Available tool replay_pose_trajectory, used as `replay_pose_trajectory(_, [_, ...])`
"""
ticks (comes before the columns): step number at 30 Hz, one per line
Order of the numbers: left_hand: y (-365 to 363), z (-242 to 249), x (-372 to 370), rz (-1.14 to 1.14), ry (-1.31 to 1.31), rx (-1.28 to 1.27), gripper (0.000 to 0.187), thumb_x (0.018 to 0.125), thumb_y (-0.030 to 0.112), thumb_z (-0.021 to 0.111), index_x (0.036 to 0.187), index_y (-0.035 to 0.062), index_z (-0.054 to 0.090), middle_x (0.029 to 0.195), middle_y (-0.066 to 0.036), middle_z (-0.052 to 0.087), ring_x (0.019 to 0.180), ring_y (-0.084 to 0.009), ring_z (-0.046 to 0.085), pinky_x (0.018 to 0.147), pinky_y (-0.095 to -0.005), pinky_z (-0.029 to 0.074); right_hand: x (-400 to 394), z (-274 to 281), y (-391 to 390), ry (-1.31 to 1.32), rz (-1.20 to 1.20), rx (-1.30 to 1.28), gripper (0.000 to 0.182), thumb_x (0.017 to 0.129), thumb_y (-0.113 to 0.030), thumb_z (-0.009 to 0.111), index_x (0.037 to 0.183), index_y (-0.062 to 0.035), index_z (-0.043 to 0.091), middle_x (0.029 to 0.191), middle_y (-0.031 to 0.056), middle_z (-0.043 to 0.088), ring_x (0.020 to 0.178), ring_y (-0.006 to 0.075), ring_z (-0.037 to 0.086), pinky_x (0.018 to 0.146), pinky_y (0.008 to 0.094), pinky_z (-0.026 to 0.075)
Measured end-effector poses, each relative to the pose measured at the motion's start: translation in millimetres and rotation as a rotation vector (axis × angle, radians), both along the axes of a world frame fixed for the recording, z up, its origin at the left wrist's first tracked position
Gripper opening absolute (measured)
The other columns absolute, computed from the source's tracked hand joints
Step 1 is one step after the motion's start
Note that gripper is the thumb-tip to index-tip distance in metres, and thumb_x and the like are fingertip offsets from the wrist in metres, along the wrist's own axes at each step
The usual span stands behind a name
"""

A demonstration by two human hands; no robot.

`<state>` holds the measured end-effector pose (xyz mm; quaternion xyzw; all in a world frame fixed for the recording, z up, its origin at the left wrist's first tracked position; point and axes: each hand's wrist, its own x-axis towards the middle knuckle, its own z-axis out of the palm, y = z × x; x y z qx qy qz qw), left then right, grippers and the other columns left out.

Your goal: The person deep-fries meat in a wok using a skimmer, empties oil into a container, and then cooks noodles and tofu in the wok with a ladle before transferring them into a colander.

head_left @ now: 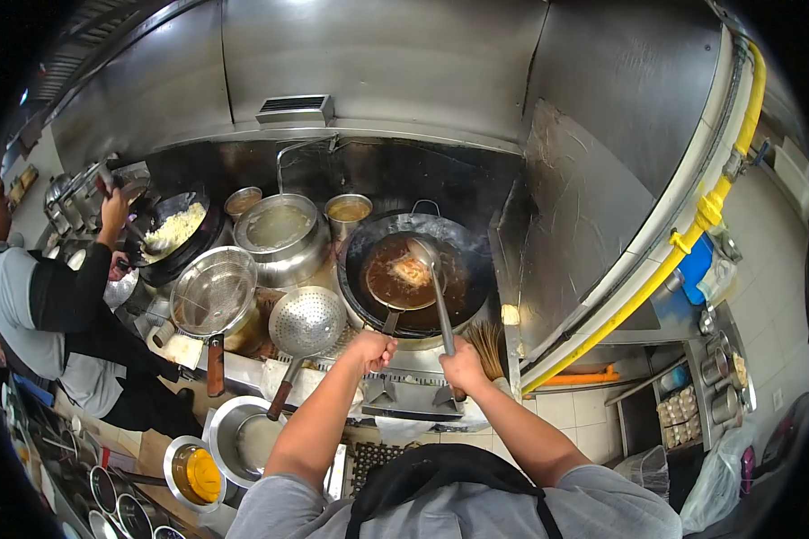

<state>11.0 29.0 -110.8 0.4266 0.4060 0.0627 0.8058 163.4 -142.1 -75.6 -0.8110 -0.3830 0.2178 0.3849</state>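
Observation:
My right hand (462, 365) is closed around the handle of a long metal ladle (444, 314), whose bowl hangs over the wok (476, 269). My left hand (371, 351) is closed on the short handle of a round strainer (395, 307) that sits in the wok, partly under the brown oil (382, 260). Pale frying food (411, 271) bubbles beside the ladle's bowl, inside the strainer's ring. To the left of my left hand lies a perforated skimmer (307, 321) with a wooden handle.
A wire-mesh strainer (214, 292), a big steel pot (281, 225) and a smaller pot (349, 209) stand left of the wok. Further left, a co-worker (72, 314) works at another wok (202, 238) holding yellow food. A bamboo brush (487, 352) is by my right hand. Steel wall (593, 225) at right.

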Motion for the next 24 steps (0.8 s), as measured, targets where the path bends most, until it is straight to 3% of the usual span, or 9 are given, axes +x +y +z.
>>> replay_pose_trajectory(3, [-9.0, 23.8, -4.4, -0.098, 0.109, 0.102, 0.013, 0.091, 0.011, 0.045, 0.083, 0.0068, 0.055, 0.055, 0.003, 0.048, 0.039, -0.0060, 0.042, 0.034, -0.0198, 0.034, 5.3, -24.0, 8.6, -0.038, 0.019, 0.045, 0.024, 0.073, -0.010, 0.058, 0.093, 0.0028, 0.055, 0.065, 0.0196, 0.058, 0.050, 0.0325, 0.058, 0.053, 0.0408, 0.048])
replay_pose_trajectory(5, [-10.9, 30.1, -4.2, -0.053, 0.123, 0.105, 0.013, 0.089, 0.011, 0.047, 0.080, 0.0064, 0.056, 0.052, 0.001, 0.048, 0.038, -0.0082, 0.043, 0.033, -0.0210, 0.031, -0.9, -5.3, 3.4, 0.283, -0.002, -0.068, 0.029, 0.073, -0.010, 0.058, 0.101, 0.0000, 0.056, 0.065, 0.0179, 0.059, 0.047, 0.0301, 0.057, 0.048, 0.0400, 0.047])
replay_pose_trajectory(6, [-12.1, 30.8, -3.8, -0.007, 0.131, 0.111, 0.014, 0.087, 0.011, 0.049, 0.078, 0.0060, 0.058, 0.049, 0.000, 0.047, 0.037, -0.0105, 0.044, 0.031, -0.0222, 0.027, 3.3, -5.6, 3.3, 0.285, -0.005, -0.070, 0.029, 0.073, -0.010, 0.058, 0.101, 0.0000, 0.056, 0.065, 0.0179, 0.059, 0.047, 0.0301, 0.057, 0.048, 0.0400, 0.047])
replay_pose_trajectory(9, [-4.1, 10.6, -4.8, 0.017, 0.103, 0.124, 0.014, 0.087, 0.011, 0.049, 0.077, 0.0049, 0.058, 0.049, -0.001, 0.047, 0.037, -0.0114, 0.044, 0.032, -0.0226, 0.028, 27.8, -5.1, 0.7, -0.188, 0.138, -0.142, 0.038, 0.078, -0.009, 0.056, 0.116, -0.0066, 0.055, 0.064, 0.0140, 0.058, 0.044, 0.0236, 0.057, 0.043, 0.0391, 0.046])
replay_pose_trajectory(17, [-4.5, -1.3, -4.2, -0.009, 0.145, 0.134, 0.024, 0.087, 0.014, 0.050, 0.064, 0.0105, 0.054, 0.048, 0.001, 0.047, 0.036, -0.0104, 0.045, 0.031, -0.0222, 0.026, 31.9, 17.1, -7.6, -0.112, 0.099, 0.014, 0.042, 0.080, -0.009, 0.056, 0.122, -0.0052, 0.052, 0.061, 0.0118, 0.056, 0.043, 0.0206, 0.054, 0.041, 0.0359, 0.044])
replay_pose_trajectory(19, [-6.5, -1.6, -3.5, 0.020, 0.125, 0.127, 0.024, 0.087, 0.015, 0.050, 0.063, 0.0113, 0.053, 0.048, 0.001, 0.047, 0.036, -0.0102, 0.045, 0.031, -0.0224, 0.026, 31.3, 19.9, -11.7, 0.035, 0.121, 0.035, 0.046, 0.079, -0.010, 0.058, 0.124, -0.0050, 0.051, 0.061, 0.0115, 0.057, 0.045, 0.0205, 0.055, 0.044, 0.0354, 0.045])
replay_pose_trajectory(24, [-16.3, 11.6, -1.2, 0.080, 0.082, 0.092, 0.021, 0.087, 0.011, 0.048, 0.066, 0.0101, 0.054, 0.050, 0.002, 0.047, 0.039, -0.0092, 0.044, 0.034, -0.0225, 0.031, 23.6, 14.3, -26.8, -0.011, 0.106, -0.035, 0.044, 0.077, -0.011, 0.059, 0.120, -0.0036, 0.053, 0.065, 0.0132, 0.059, 0.053, 0.0231, 0.058, 0.053, 0.0369, 0.047])
